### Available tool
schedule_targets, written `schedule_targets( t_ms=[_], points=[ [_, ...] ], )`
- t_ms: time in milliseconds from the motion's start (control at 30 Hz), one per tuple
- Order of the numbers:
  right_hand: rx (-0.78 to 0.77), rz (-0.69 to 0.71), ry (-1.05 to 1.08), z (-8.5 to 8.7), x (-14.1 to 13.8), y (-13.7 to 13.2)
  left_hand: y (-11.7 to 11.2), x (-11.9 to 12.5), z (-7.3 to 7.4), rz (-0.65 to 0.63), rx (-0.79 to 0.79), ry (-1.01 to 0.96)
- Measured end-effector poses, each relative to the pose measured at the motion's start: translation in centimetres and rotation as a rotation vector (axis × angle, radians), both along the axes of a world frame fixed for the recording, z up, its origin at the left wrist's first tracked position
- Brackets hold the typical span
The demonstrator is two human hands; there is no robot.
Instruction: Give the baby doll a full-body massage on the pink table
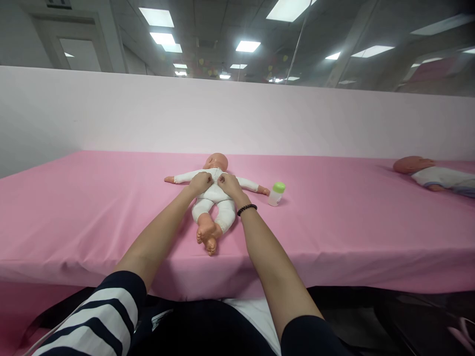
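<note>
A baby doll [215,191] with a white cloth body lies on its back on the pink-covered table, head away from me and arms spread wide. My left hand [201,182] is curled closed on one side of its chest. On the other side, with a small gap between the two, my right hand [228,184] is closed as well, fingers bent inward. Both hands rest on the doll's chest; whether anything is pinched in the fingers is hidden. Beside the doll's outstretched hand at right stands a small bottle [275,197] with a green cap.
The pink cover [334,222] hangs over the table's front edge. At the far right lies a second doll [441,175] in light clothing, partly cut off by the frame. A low white wall [237,118] runs behind the table, with glass above it.
</note>
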State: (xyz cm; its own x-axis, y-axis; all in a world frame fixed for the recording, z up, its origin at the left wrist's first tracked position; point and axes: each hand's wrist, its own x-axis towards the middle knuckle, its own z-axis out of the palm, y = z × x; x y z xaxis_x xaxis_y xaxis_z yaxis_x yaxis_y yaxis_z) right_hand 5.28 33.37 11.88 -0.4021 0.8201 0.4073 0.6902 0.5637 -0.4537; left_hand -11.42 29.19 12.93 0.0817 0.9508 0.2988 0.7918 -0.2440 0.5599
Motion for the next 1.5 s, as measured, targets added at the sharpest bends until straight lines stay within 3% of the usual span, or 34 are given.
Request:
schedule_targets(
  t_ms=[233, 533, 733, 967, 1233, 1500],
  points=[
    [-0.002, -0.091, -0.071, -0.1, -0.4, 0.4, -0.1, 0.2, -0.5, 0.204, 0.061, 0.088],
    [-0.008, -0.118, -0.226, 1.5, -1.9, 1.5, 1.3, 0.8, -0.6, 0.243, 0.081, 0.199],
    [0.032, -0.172, -0.188, 1.0, -1.9, 0.7, 0.7, 0.8, -1.3, 0.276, 0.160, 0.199],
    [0.007, -0.160, -0.239, 1.4, -2.3, 0.9, 2.6, -0.2, -1.8, 0.295, 0.128, 0.142],
    [0.077, -0.206, -0.171, 0.5, -1.8, 0.3, 2.1, 0.1, -2.5, 0.420, 0.200, 0.093],
    [0.005, -0.185, -0.119, 0.3, -1.9, 1.2, 2.1, -0.2, -2.4, 0.419, 0.155, 0.015]
  ],
)
